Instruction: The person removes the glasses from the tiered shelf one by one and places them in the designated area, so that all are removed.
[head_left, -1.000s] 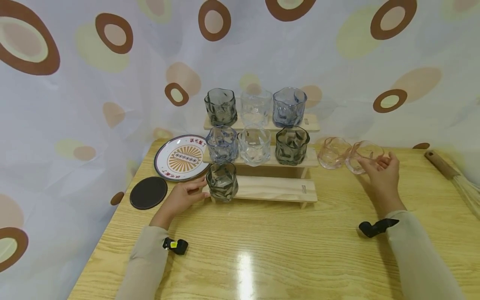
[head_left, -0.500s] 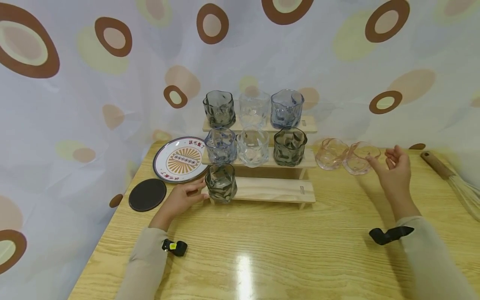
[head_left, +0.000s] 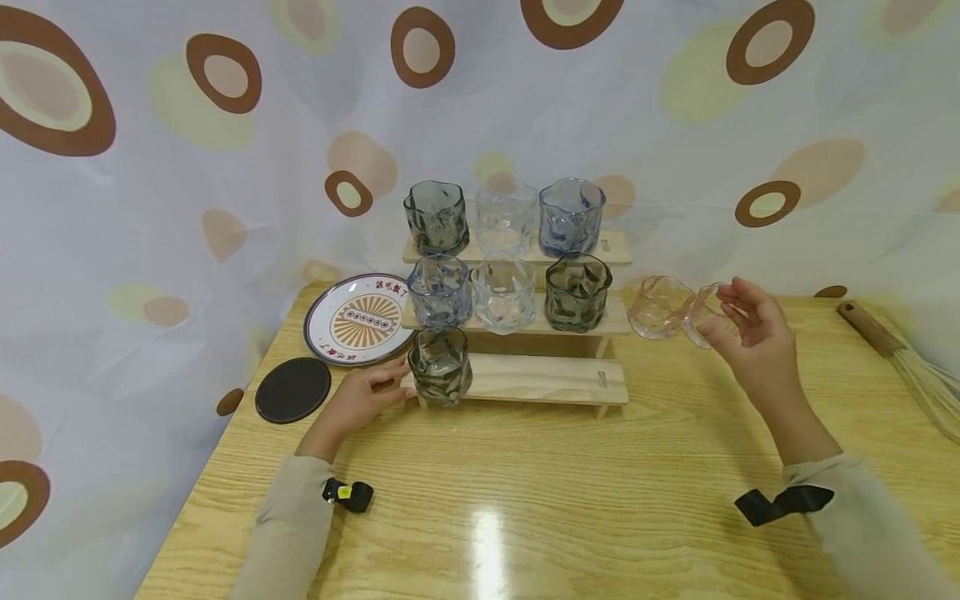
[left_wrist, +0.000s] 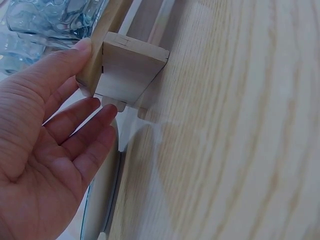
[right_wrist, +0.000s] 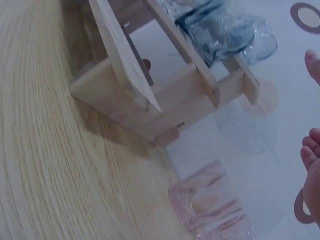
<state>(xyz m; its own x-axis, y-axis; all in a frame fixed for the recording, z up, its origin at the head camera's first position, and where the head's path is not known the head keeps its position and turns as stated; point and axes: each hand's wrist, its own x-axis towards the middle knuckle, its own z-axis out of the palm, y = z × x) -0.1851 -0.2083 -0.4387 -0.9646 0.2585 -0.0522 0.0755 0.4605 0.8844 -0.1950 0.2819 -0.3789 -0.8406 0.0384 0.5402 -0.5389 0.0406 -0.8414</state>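
Observation:
My left hand is at the left end of the bottom tier of a wooden shelf. In the left wrist view its thumb and index finger pinch the plank's end, while the other fingers hang loosely curled. A dark grey glass stands on that tier just beside the fingertips. My right hand is raised, thumb and fingers apart, and overlaps the right pink glass in the head view. The right wrist view shows the thumb and fingers away from the pink glasses. The left pink glass stands close beside the other.
The upper tiers hold several wavy glasses, including a blue one, a clear one and a grey one. Left of the shelf lie a patterned plate and a black coaster. A whisk lies far right.
My right hand drew off the right pink glass toward the right, then came back left and higher, overlapping it again. My left hand stays at the shelf's end.

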